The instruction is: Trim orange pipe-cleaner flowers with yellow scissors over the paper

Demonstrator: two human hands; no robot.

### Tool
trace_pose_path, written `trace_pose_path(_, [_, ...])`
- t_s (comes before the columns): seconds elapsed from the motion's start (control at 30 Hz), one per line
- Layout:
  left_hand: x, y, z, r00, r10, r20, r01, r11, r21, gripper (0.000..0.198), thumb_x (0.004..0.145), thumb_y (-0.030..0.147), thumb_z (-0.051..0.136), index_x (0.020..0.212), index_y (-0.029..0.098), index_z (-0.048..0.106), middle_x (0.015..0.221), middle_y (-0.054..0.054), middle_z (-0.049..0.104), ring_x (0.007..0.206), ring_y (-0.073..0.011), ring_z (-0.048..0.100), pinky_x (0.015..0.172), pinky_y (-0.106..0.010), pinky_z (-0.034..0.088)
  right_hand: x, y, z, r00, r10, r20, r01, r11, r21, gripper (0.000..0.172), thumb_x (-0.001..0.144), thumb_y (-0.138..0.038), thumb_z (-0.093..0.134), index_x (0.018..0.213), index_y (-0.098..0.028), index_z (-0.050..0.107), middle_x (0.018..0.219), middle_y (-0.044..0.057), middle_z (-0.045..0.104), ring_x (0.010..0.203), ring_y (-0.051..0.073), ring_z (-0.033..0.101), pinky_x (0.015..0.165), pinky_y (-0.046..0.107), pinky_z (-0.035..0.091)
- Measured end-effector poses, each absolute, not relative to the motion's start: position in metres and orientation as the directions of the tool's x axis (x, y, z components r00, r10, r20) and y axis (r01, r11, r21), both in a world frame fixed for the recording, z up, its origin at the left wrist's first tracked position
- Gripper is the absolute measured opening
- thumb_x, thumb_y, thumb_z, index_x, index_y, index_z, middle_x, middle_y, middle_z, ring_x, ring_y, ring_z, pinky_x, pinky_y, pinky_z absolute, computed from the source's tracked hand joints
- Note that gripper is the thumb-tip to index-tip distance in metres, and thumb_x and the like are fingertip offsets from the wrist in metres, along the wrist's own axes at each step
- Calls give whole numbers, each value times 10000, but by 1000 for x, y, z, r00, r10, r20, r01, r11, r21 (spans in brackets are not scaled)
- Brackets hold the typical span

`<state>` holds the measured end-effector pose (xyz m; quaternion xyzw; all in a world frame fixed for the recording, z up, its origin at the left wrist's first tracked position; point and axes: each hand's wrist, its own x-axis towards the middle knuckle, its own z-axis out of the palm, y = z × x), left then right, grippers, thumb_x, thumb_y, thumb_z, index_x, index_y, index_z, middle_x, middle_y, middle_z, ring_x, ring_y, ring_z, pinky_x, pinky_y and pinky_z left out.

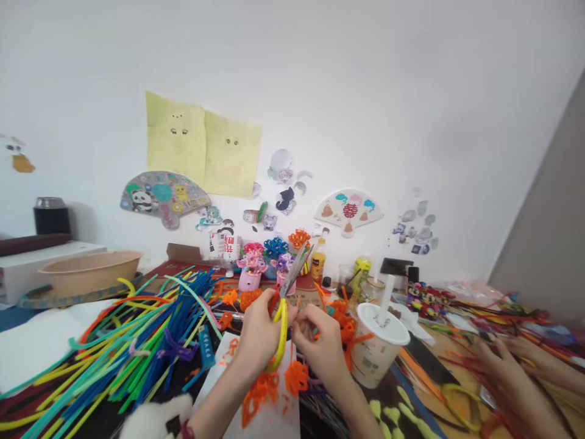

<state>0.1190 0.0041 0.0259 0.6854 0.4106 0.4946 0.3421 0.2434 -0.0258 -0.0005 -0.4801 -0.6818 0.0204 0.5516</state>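
My left hand [260,329] is closed around a pair of scissors [282,332] with red and yellow handles. The blades point up and to the right, slightly apart. Close beside it, my right hand [322,338] has thumb and fingers pinched together; what lies between them is too small to make out. An orange pipe-cleaner flower [297,377] is just below the two hands, with a thin stem leading up toward the fingers. Beneath them lies a white sheet [219,381] with orange fuzzy scraps [260,393] on it.
Loose pipe cleaners [150,347] spread across the left. A lidded cup with straw [381,341] stands by my right forearm. Potted pipe-cleaner flowers [251,271] and a bottle [319,259] line the wall. Another person's hands [507,372] work at the right.
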Motion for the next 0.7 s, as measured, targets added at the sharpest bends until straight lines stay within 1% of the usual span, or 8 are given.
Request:
trace_pose_path(0.1, [121, 7, 21, 176, 903, 392, 169, -420, 892, 334, 626, 445, 687, 747, 165, 551, 693, -4, 639, 635, -151, 582, 587, -252, 459, 244, -25, -4, 18, 642, 766, 709, 532, -463, 205, 734, -123, 503, 569, -207, 417, 550, -54, 371, 468, 100, 374, 463, 220, 295])
trace_pose_path(0.2, [118, 8, 17, 193, 901, 389, 122, -415, 901, 339, 628, 445, 693, 765, 167, 556, 687, 0, 638, 660, -160, 602, 607, -255, 473, 245, -25, -6, -33, 624, 781, 761, 522, -385, 189, 745, -119, 502, 587, -204, 443, 572, -50, 380, 474, 97, 373, 474, 220, 297])
trace_pose_path(0.33, [113, 8, 13, 222, 894, 388, 69, -412, 909, 322, 662, 420, 678, 818, 164, 558, 774, -17, 646, 705, -160, 605, 636, -255, 480, 243, -29, -5, -83, 647, 758, 744, 546, -385, 175, 788, -145, 497, 621, -200, 498, 599, -33, 435, 494, 103, 403, 494, 223, 316])
trace_pose_path(0.37, [112, 9, 13, 230, 891, 391, 56, -413, 909, 311, 674, 407, 672, 831, 164, 556, 800, -21, 644, 714, -157, 600, 641, -252, 478, 243, -29, -4, -75, 657, 750, 718, 558, -417, 169, 796, -160, 501, 631, -199, 514, 598, -31, 444, 493, 105, 409, 494, 225, 321])
trace_pose_path(0.43, [110, 10, 15, 246, 883, 399, 30, -419, 908, 285, 695, 378, 659, 852, 166, 549, 830, -18, 629, 726, -146, 585, 651, -244, 473, 243, -28, -4, -32, 709, 705, 626, 564, -538, 152, 808, -206, 520, 660, -195, 548, 588, -29, 463, 485, 108, 421, 484, 226, 334])
trace_pose_path(0.57, [105, 10, 21, 285, 863, 417, -18, -430, 903, 238, 737, 359, 625, 851, 174, 527, 764, 21, 567, 683, -117, 539, 634, -226, 450, 245, -25, -5, -2, 875, 484, 317, 459, -830, 170, 805, -337, 578, 728, -185, 587, 545, -34, 503, 438, 109, 449, 429, 220, 343])
trace_pose_path(0.63, [102, 7, 24, 313, 852, 420, -42, -429, 902, 218, 755, 353, 609, 846, 177, 516, 736, 37, 540, 654, -103, 519, 619, -218, 438, 247, -24, -6, -44, 914, 404, 210, 404, -891, 194, 788, -371, 605, 738, -184, 587, 530, -41, 507, 420, 105, 456, 418, 214, 348])
trace_pose_path(0.7, [99, 4, 26, 347, 842, 414, -65, -419, 906, 202, 772, 347, 595, 839, 179, 505, 714, 49, 521, 623, -90, 502, 601, -209, 425, 248, -25, -6, -109, 929, 355, 149, 368, -918, 204, 769, -378, 630, 729, -186, 576, 523, -51, 501, 409, 98, 460, 422, 208, 358])
